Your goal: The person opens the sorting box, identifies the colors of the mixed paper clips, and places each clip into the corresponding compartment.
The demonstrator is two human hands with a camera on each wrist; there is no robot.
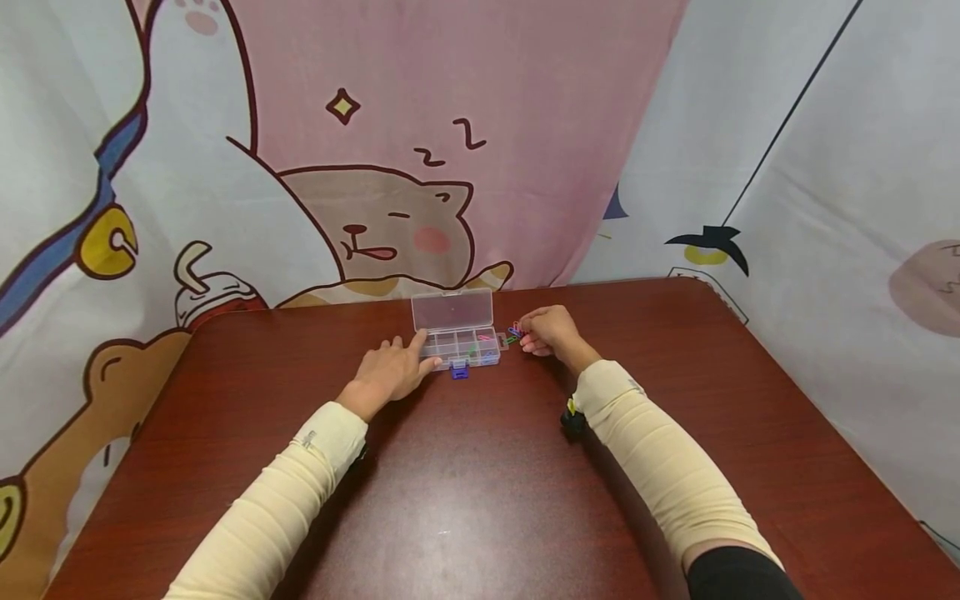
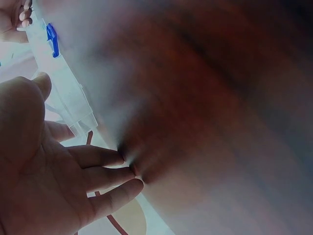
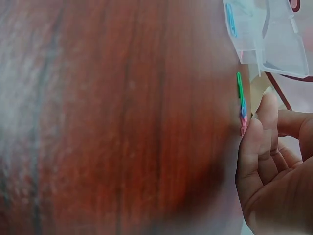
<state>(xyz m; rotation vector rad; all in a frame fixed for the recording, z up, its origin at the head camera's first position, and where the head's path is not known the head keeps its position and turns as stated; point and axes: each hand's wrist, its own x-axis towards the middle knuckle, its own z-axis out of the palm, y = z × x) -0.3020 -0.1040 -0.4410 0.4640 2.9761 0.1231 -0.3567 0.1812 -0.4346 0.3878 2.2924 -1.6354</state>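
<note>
A clear divided plastic box (image 1: pixel 459 343) lies with its lid (image 1: pixel 452 310) raised at the back; a blue latch (image 1: pixel 460 370) is on its front. Pink, green and blue paper clips sit in some compartments. My left hand (image 1: pixel 390 367) is spread at the box's left end, thumb and index finger touching it; in the left wrist view the other fingers of the left hand (image 2: pixel 54 171) are fairly straight. To the box's right lies a small group of coloured paper clips (image 3: pixel 241 100). My right hand (image 1: pixel 550 330) bends its fingers at them; whether a clip is pinched is hidden.
The brown wooden table (image 1: pixel 465 483) extends around the box and both arms. Behind its far edge hangs a cartoon-printed cloth (image 1: pixel 555 150). A small dark device (image 1: pixel 573 421) is at the right wrist.
</note>
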